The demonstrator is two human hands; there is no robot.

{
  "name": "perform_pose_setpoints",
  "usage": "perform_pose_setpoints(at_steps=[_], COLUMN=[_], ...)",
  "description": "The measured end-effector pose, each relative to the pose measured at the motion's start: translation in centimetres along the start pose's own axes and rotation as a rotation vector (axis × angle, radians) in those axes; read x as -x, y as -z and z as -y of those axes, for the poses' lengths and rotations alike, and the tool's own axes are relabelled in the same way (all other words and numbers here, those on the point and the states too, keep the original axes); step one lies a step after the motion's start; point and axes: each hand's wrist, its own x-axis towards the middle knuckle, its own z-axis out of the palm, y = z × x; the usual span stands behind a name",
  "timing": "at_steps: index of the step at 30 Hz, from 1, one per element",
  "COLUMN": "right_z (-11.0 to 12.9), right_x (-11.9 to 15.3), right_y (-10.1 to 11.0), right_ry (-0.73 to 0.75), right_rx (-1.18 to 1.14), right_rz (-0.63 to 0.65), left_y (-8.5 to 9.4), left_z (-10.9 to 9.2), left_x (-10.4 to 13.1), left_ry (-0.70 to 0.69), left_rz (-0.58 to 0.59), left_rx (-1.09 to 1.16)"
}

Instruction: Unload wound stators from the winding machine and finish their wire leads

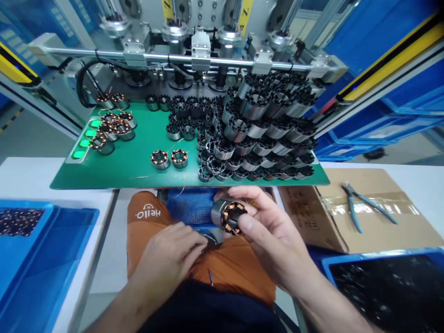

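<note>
Nearest are two bare hands above a lap in orange-brown trousers. The right hand [274, 231] grips one copper-wound core [233, 217] between thumb and fingers, its wound end tilted toward the near side, just off the near edge of the green work surface [138, 171]. The left hand [176, 245] has its fingers curled, left of the core; whether it pinches anything I cannot tell.

At near right, one blue bin [324, 266] bears many black parts; beyond it, one pair of pliers [354, 199] lies spread on one cardboard box [385, 185]. At left, a blue tray [45, 215] bears many copper-coloured parts.

On the green surface, two wound rings [169, 158] stand side by side near the middle of the near edge. Farther left are two more and a cluster of at least five, beside four lit green buttons [86, 138]. Bare metal cores [256, 134], too many to count, are stacked in tiers at right.

Beyond stands a grey machine [201, 51] with four round metal heads, yellow-and-black posts either side, and blue bins stacked at far right.
</note>
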Motion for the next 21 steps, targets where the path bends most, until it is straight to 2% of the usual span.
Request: perform_pose_setpoints(at_steps=[2, 4, 7, 10, 12, 16, 18, 21], right_z=[-0.2, -0.5, -1.0, -1.4, -1.5, -1.8, -1.9, -2.2], right_x=[-0.1, -0.4, -0.8, -1.1, -1.0, -0.1, 0.4, 0.8], right_y=[0.0, -0.1, -0.6, -1.1, -1.1, 0.0, 0.6, 1.2], right_ry=[0.013, 0.030, 0.052, 0.044, 0.036, -0.013, -0.061, -0.104], right_rx=[0.042, 0.082, 0.101, 0.112, 0.111, 0.038, 0.013, 0.087], right_rz=[0.002, -0.019, -0.040, -0.046, -0.041, 0.043, 0.089, 0.080], left_y=[-0.7, 0.1, 2.1, 2.7, 1.9, -0.3, -0.7, -0.1], left_z=[1.1, 1.0, -0.8, -2.7, -3.0, -1.5, -0.6, 0.0], left_x=[0.0, -0.5, -2.3, -4.2, -4.5, -3.0, -2.1, -2.0], left_ry=[0.136, 0.247, 0.317, 0.370, 0.422, 0.577, 0.623, 0.581], left_rz=[0.026, -0.105, -0.299, -0.364, -0.350, -0.190, -0.209, -0.220], left_rx=[0.093, 0.190, 0.325, 0.460, 0.611, 0.924, 0.914, 0.834])
